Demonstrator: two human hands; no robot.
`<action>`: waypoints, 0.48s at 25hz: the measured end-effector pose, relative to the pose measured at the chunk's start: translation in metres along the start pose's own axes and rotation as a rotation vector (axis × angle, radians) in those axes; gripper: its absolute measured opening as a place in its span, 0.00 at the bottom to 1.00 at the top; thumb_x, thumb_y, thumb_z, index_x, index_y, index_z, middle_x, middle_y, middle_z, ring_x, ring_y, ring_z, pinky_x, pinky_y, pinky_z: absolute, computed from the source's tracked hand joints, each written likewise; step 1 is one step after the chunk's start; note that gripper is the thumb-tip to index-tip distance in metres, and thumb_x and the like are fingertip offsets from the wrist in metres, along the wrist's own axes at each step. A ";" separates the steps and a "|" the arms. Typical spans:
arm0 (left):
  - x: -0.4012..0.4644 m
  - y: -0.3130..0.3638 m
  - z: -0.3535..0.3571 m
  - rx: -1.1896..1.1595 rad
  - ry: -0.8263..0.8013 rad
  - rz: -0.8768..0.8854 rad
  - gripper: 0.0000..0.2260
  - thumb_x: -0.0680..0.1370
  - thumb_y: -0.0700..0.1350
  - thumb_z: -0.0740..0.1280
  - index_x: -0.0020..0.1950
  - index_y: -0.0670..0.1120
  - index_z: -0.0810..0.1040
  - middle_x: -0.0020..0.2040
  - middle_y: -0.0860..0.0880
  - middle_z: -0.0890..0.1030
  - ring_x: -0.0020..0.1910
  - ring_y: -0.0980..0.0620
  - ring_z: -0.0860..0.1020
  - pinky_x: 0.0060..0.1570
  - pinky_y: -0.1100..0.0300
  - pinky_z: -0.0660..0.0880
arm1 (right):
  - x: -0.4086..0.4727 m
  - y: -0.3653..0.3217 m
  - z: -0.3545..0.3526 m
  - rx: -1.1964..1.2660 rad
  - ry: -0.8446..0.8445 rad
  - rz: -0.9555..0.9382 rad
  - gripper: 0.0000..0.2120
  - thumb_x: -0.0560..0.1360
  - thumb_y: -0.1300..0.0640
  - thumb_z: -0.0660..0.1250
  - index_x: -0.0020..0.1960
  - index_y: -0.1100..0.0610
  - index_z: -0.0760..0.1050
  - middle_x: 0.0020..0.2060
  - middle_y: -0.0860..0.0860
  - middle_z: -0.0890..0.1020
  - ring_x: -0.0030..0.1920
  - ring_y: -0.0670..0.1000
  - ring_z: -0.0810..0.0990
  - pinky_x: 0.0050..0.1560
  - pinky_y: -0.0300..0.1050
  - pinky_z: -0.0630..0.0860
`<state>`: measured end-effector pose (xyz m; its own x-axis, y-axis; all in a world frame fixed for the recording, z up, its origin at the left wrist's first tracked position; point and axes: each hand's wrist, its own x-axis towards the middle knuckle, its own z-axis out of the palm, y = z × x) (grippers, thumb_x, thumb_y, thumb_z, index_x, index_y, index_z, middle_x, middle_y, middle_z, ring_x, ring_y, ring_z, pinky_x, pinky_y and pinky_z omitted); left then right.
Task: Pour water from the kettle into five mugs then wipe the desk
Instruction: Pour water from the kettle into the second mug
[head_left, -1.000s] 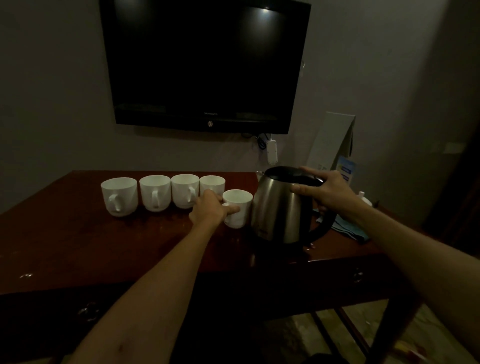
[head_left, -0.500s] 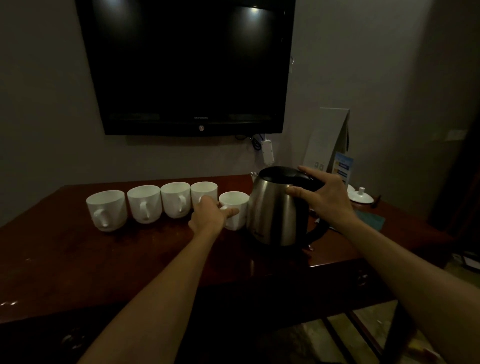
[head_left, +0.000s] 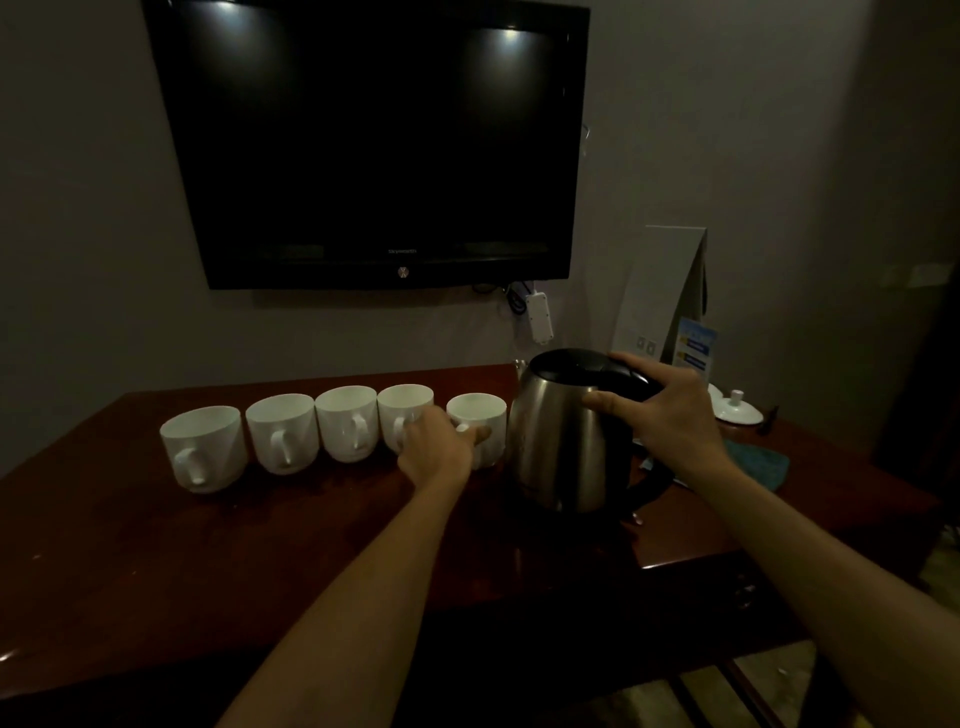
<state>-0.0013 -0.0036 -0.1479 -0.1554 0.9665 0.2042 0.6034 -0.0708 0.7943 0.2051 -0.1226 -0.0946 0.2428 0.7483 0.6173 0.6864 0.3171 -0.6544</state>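
Note:
Several white mugs stand in a row on the dark wooden desk, from the leftmost mug to the rightmost mug. My left hand grips the handle of the rightmost mug. A steel kettle with a black lid stands just right of that mug. My right hand lies over the kettle's lid and upper handle, thumb against the steel side. A teal cloth lies on the desk behind my right wrist.
A black television hangs on the wall above the mugs. A white lidded dish and a standing card are at the desk's back right. The desk's right edge drops off near the kettle.
The view has shifted a little; both hands keep their places on the rightmost mug and the kettle. Nothing on the desk has visibly moved.

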 end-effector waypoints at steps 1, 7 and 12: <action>0.000 0.002 0.004 0.004 0.020 -0.009 0.18 0.70 0.56 0.77 0.53 0.47 0.81 0.51 0.47 0.82 0.54 0.48 0.79 0.44 0.53 0.72 | 0.001 0.001 0.000 0.009 -0.001 0.003 0.37 0.61 0.35 0.73 0.65 0.52 0.78 0.56 0.51 0.84 0.57 0.51 0.81 0.57 0.55 0.80; 0.007 0.011 0.019 0.007 0.111 -0.048 0.16 0.73 0.53 0.75 0.55 0.45 0.81 0.55 0.46 0.81 0.57 0.47 0.76 0.45 0.56 0.72 | 0.003 0.009 0.004 0.040 0.016 -0.009 0.33 0.63 0.42 0.76 0.66 0.53 0.77 0.57 0.52 0.83 0.58 0.52 0.80 0.58 0.55 0.79; 0.009 0.016 0.023 0.022 0.169 -0.065 0.16 0.74 0.53 0.74 0.55 0.43 0.81 0.52 0.45 0.81 0.54 0.47 0.77 0.45 0.56 0.74 | 0.003 0.009 0.005 0.059 0.024 -0.022 0.35 0.62 0.41 0.75 0.66 0.53 0.77 0.56 0.50 0.82 0.58 0.50 0.79 0.56 0.47 0.78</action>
<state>0.0250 0.0094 -0.1468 -0.3224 0.9137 0.2474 0.6045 -0.0024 0.7966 0.2088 -0.1143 -0.1009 0.2454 0.7266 0.6417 0.6503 0.3675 -0.6649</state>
